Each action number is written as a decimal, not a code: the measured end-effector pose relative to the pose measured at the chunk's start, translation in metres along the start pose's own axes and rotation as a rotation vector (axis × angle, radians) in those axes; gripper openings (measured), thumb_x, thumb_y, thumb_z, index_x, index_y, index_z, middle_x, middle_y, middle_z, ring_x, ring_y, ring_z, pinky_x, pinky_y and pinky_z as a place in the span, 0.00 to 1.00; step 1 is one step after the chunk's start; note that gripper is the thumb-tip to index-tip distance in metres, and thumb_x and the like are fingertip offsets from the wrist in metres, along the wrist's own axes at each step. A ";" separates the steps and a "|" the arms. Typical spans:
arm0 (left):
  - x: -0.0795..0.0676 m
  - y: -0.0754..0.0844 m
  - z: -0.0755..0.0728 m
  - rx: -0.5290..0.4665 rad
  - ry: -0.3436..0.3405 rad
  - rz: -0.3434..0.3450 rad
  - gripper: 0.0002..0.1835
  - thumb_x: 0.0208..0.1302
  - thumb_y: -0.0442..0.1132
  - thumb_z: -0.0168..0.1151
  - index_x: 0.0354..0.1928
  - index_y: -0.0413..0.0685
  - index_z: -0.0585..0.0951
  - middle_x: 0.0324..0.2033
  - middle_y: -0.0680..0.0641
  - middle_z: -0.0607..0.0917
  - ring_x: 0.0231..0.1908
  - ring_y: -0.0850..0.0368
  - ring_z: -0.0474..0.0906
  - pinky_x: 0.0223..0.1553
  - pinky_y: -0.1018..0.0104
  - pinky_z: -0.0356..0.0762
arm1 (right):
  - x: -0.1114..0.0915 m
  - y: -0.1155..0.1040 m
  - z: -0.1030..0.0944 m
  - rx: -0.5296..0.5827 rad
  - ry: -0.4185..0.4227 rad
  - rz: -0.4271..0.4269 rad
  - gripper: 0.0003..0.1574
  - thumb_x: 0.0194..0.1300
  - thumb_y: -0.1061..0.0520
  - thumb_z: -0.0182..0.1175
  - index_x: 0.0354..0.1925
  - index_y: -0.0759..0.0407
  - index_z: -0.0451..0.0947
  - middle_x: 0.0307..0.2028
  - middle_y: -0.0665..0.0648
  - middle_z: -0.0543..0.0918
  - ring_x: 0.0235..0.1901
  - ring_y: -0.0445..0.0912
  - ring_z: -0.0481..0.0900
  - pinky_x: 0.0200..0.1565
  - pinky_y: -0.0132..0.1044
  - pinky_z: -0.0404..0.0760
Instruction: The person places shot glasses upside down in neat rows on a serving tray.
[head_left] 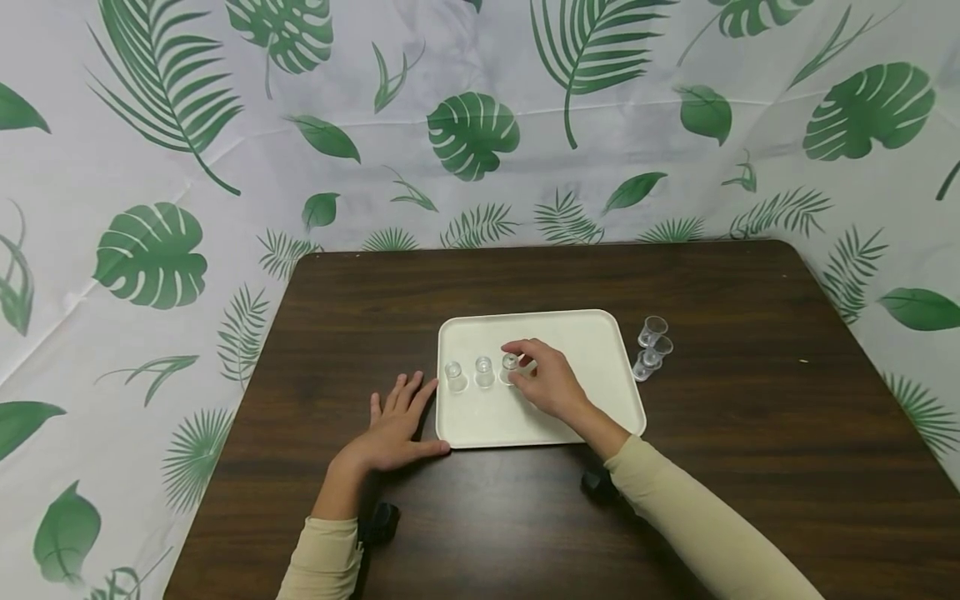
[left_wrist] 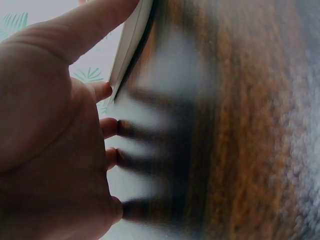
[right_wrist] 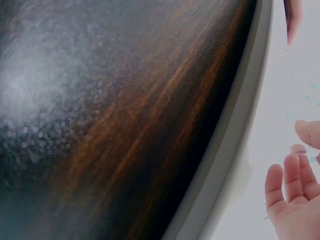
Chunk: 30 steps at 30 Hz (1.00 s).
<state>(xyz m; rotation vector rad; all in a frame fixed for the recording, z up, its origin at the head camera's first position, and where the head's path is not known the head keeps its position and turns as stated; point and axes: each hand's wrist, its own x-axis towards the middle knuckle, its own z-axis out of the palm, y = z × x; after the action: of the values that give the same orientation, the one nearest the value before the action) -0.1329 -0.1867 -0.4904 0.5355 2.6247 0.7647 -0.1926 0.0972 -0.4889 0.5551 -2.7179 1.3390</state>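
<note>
A cream tray (head_left: 570, 425) lies on the dark wooden table and carries three small clear cups in a row, wide ends down. The left cup (head_left: 455, 377) and the middle cup (head_left: 484, 372) stand free. Over the tray, my right hand (head_left: 551, 383) has thumb and fingertips around the third clear cup (head_left: 510, 367), partly covering it. My left hand (head_left: 393, 429) rests with spread fingers on the table, thumb and a fingertip right at the tray's left edge. In the left wrist view, straight fingers (left_wrist: 107, 127) reach down beside the tray's rim.
Several more clear cups (head_left: 652, 350) stand close together just right of the tray, wide ends up. The brown table (head_left: 750, 367) reaches back to a white cloth (head_left: 465, 50) with green leaves. Dark wrist cameras sit at both sleeves.
</note>
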 end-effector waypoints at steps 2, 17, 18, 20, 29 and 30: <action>0.000 0.000 0.000 -0.001 0.001 0.000 0.54 0.59 0.64 0.65 0.78 0.51 0.49 0.76 0.39 0.43 0.74 0.37 0.30 0.61 0.26 0.25 | 0.000 0.000 0.000 -0.008 -0.012 0.004 0.26 0.55 0.69 0.68 0.54 0.60 0.80 0.44 0.56 0.83 0.39 0.49 0.79 0.39 0.41 0.79; -0.001 0.000 0.000 0.011 0.009 -0.004 0.55 0.58 0.66 0.64 0.78 0.51 0.49 0.76 0.38 0.44 0.74 0.37 0.30 0.61 0.26 0.26 | -0.002 -0.003 -0.010 -0.010 -0.045 0.040 0.37 0.51 0.67 0.71 0.61 0.60 0.73 0.47 0.60 0.80 0.43 0.51 0.79 0.40 0.43 0.79; -0.001 0.000 0.000 0.014 0.009 -0.004 0.55 0.58 0.66 0.64 0.78 0.51 0.49 0.76 0.38 0.44 0.74 0.36 0.31 0.61 0.26 0.27 | -0.002 -0.003 -0.012 -0.005 -0.044 0.047 0.38 0.52 0.66 0.72 0.61 0.60 0.73 0.47 0.60 0.80 0.43 0.51 0.79 0.41 0.43 0.79; -0.001 0.000 0.000 0.015 0.009 -0.006 0.55 0.58 0.66 0.64 0.78 0.50 0.49 0.76 0.38 0.44 0.74 0.36 0.31 0.61 0.26 0.27 | -0.003 -0.004 -0.017 0.005 -0.043 0.055 0.39 0.52 0.66 0.72 0.62 0.60 0.72 0.48 0.61 0.80 0.44 0.52 0.79 0.41 0.45 0.79; -0.001 0.001 0.000 0.015 0.000 -0.011 0.55 0.58 0.66 0.64 0.78 0.51 0.49 0.76 0.38 0.44 0.74 0.37 0.30 0.62 0.26 0.26 | -0.013 -0.005 -0.048 0.090 0.000 0.084 0.39 0.54 0.66 0.72 0.64 0.61 0.70 0.52 0.65 0.77 0.48 0.59 0.77 0.44 0.54 0.79; -0.001 0.001 0.000 0.014 0.000 -0.011 0.55 0.58 0.66 0.64 0.78 0.51 0.49 0.76 0.38 0.44 0.74 0.37 0.30 0.62 0.26 0.26 | -0.014 -0.005 -0.053 0.096 0.011 0.083 0.39 0.55 0.66 0.71 0.64 0.61 0.70 0.52 0.65 0.77 0.48 0.60 0.77 0.44 0.53 0.79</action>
<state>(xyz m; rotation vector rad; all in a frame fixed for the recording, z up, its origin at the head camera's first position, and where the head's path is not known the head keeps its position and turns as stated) -0.1322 -0.1862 -0.4892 0.5245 2.6327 0.7428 -0.1835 0.1398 -0.4556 0.4447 -2.7072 1.4938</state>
